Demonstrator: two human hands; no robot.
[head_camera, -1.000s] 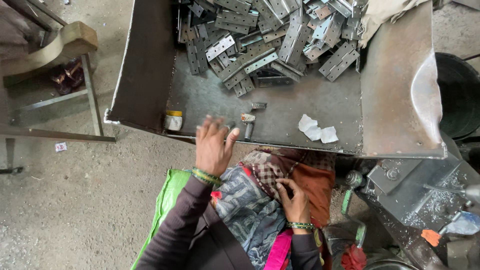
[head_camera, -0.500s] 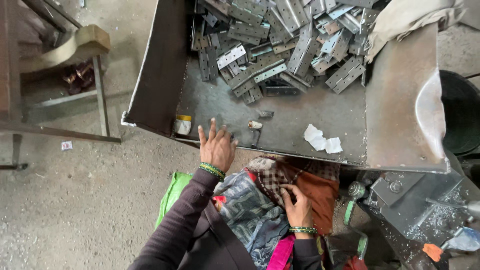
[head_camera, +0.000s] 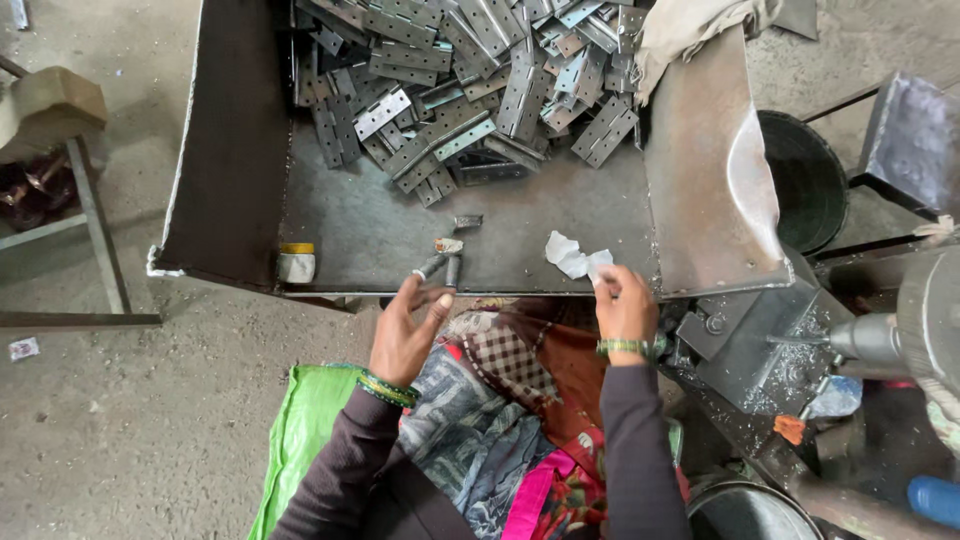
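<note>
Left grip (head_camera: 405, 335) on half-hidden metal pins (head_camera: 440, 266)

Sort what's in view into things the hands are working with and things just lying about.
In hand: left hand at the small metal pins; right hand on crumpled white paper.
Lying about: hinge pile, small jar, black bucket.

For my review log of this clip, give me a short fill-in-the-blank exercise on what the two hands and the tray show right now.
1. The left hand reaches for small metal ____ at the tray's near edge.
2. The right hand touches crumpled ____ paper.
3. The metal tray holds a heap of flat metal ____ at its far end.
4. Both wrists wear ____ bangles.

Missing words: pins; white; hinges; green
</note>
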